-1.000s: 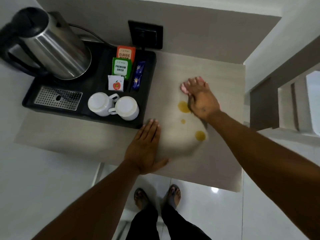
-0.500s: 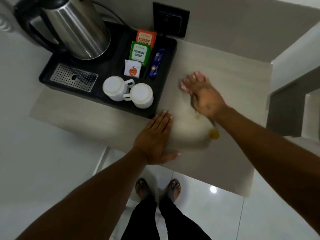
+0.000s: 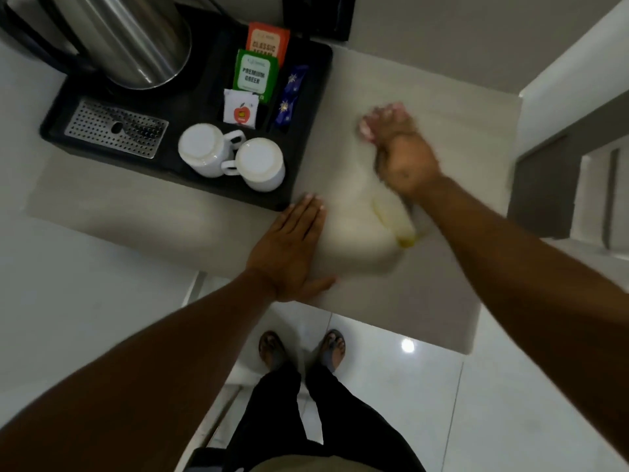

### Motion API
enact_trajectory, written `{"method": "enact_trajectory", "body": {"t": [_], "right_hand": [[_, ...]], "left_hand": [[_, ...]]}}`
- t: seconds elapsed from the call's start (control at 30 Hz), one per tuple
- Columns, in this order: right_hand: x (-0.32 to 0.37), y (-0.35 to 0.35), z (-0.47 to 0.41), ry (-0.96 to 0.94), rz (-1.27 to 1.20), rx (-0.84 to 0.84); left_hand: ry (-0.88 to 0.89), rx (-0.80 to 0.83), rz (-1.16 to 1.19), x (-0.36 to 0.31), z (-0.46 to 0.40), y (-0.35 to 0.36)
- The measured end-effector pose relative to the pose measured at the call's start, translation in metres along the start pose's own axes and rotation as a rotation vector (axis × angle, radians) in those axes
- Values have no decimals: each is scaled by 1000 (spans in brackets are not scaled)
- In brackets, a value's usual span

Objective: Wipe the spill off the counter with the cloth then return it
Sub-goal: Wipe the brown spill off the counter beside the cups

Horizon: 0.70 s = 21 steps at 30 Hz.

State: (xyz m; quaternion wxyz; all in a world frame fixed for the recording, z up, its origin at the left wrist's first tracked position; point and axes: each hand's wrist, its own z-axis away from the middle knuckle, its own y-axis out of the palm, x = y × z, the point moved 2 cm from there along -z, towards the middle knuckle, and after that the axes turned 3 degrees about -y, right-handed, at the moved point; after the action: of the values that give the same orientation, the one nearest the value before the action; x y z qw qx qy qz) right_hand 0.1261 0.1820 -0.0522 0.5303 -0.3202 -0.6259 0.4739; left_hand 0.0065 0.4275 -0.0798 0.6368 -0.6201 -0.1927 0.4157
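- Looking straight down from head height at a pale desk [image 3: 442,301], with the person's feet on a glossy tiled floor below its near edge.
- A black tray [image 3: 308,137] is the landmark. It holds a steel kettle [image 3: 136,39], two upturned white cups [image 3: 235,160], tea sachets [image 3: 257,71] and a metal drip grate [image 3: 115,129].
- The cloth [image 3: 354,229], pale and close to the desk's colour, lies spread on the desk just right of the tray.
- The left hand [image 3: 289,250] lies open and flat, fingers together, on the cloth's left edge just off the tray's near right corner, probably to pin it so it does not slide.
- The right hand [image 3: 398,148] is further right of the tray, blurred with motion. It presses on the cloth's far end; whether its fingers are bunched or flat I cannot tell.
- A yellow stain [image 3: 394,219] shows on a fold of the cloth just below the right wrist, apparently soaked-up spill.
- No liquid shows on the bare desk, so wiping seems nearly finished; returning the cloth is not yet done.
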Motion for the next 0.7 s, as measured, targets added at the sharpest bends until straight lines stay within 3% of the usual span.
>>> {"method": "enact_trajectory", "body": {"t": [0.17,0.27,0.37,0.47,0.57,0.7], "right_hand": [[55,31,125,-58,20,99],[29,23,190,89,-9,45],[-19,-3,167,343,6,-64],[-40,-21,105,459,14,-126],[-11,-4,85,378,-38,-145],[59,37,150,181,-26,-56]], "left_hand": [[-4,-9,-39,1,-3,1],[-5,-7,-44,4,-1,4],[-9,-1,-59,2,0,2],[-16,17,-71,2,-1,0],[-7,34,-70,1,-1,0],[-5,10,-48,1,-1,3]]}}
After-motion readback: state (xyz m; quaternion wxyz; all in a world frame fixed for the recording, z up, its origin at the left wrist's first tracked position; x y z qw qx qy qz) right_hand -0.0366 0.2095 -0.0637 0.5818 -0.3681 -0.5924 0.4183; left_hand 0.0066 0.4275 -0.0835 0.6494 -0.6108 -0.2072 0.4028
